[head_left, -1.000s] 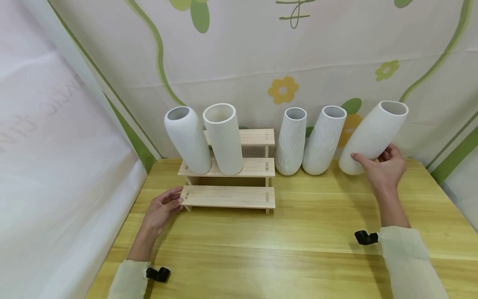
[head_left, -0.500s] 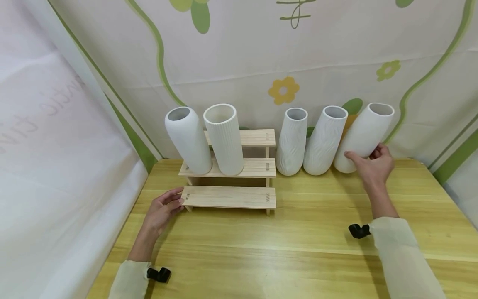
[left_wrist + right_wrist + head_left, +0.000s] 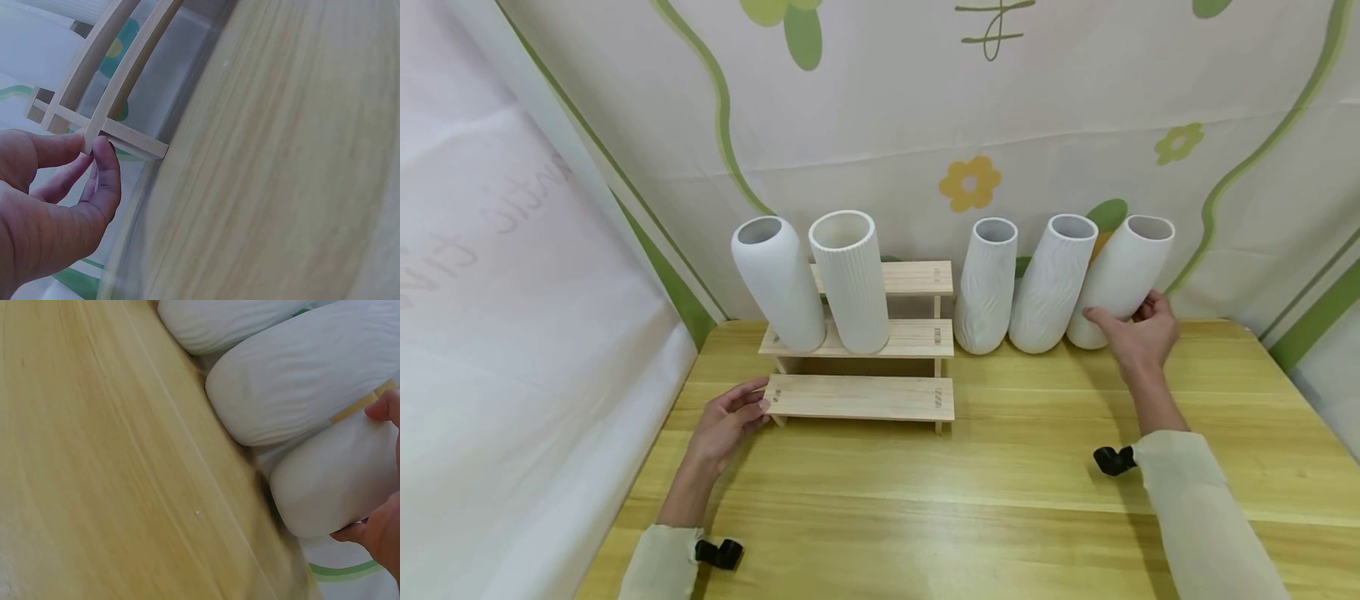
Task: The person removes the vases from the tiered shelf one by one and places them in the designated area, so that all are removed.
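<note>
My right hand holds a smooth white vase low on its body, thumb on the near left side and fingers round the right. In the right wrist view this vase stands close to a wavy-textured vase. My left hand pinches the left end of the lowest board of a wooden tiered stand; the left wrist view shows thumb and fingers on the board's end. On the stand's middle tier are a smooth vase and a ribbed vase.
Right of the stand, a textured vase and a second textured vase stand on the wooden table near its back edge. A printed cloth hangs behind, and another white cloth hangs at the left.
My right hand has moved the smooth vase leftward, closer to the textured vases, and it has come slightly lower. The left hand has stayed at the stand.
</note>
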A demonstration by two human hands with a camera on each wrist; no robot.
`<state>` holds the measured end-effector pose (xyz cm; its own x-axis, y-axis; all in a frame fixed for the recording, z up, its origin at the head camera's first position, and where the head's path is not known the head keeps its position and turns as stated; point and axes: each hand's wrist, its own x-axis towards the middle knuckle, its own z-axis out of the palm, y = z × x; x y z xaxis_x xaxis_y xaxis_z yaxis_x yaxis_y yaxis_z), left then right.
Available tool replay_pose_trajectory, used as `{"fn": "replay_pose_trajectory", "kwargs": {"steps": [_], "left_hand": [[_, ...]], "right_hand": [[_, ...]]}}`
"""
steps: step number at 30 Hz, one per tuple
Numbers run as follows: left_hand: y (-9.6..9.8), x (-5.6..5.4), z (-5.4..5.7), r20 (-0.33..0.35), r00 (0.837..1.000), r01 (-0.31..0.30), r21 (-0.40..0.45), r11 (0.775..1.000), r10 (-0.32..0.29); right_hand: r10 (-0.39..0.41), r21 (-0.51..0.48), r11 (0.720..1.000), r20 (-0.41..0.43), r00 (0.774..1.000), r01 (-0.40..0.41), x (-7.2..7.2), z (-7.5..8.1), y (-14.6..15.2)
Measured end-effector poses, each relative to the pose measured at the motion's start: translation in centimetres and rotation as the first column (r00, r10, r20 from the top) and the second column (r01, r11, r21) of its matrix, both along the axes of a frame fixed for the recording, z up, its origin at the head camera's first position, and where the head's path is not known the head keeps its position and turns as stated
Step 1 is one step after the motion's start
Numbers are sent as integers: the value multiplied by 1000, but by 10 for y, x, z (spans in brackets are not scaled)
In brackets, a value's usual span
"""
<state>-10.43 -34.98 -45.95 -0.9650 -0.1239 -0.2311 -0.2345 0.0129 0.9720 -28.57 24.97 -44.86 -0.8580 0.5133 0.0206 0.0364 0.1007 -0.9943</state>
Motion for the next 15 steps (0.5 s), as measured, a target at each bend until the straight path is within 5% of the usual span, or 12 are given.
{"fn": "replay_pose_trajectory", "kwargs": {"steps": [15], "left_hand": [[0,-1,0,5,1000,-3,-9,1000,3]], "right_hand": [[40,90,995,47,998,-44,-4,-10,5]]}}
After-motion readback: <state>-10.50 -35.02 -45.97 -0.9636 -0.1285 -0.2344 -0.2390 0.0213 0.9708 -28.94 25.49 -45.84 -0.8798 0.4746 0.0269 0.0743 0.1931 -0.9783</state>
